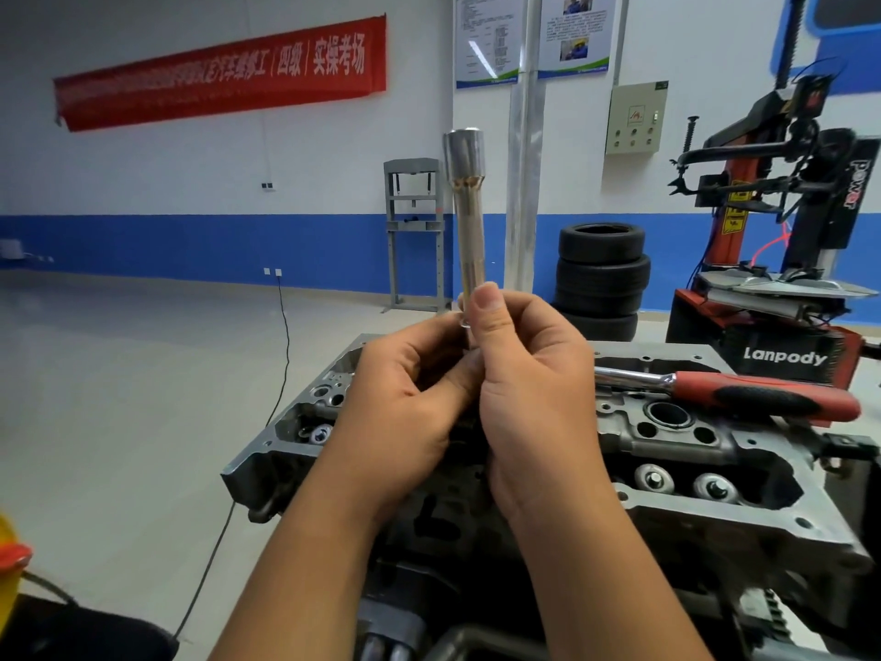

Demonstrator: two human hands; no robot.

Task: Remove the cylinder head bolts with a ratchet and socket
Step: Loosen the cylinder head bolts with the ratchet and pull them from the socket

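Above the engine head [691, 474], you hold a long silver socket [469, 217] upright, its wide end up. Your right hand [529, 388] grips its lower end, thumb pressed against the shaft; your left hand [405, 398] curls its fingers [441, 333] round the bottom tip from the other side. Just right of your hands, the red-handled ratchet [743, 393] lies across the head. Farther back stand stacked tyres [603, 274] and a tyre machine [782, 260].

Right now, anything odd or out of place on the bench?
Only one thing: the ratchet lies loose across the top of the cylinder head, its red handle out past the far right edge, so it could be knocked off. The left hand and right hand hold the socket extension upright. No spills or visible damage.
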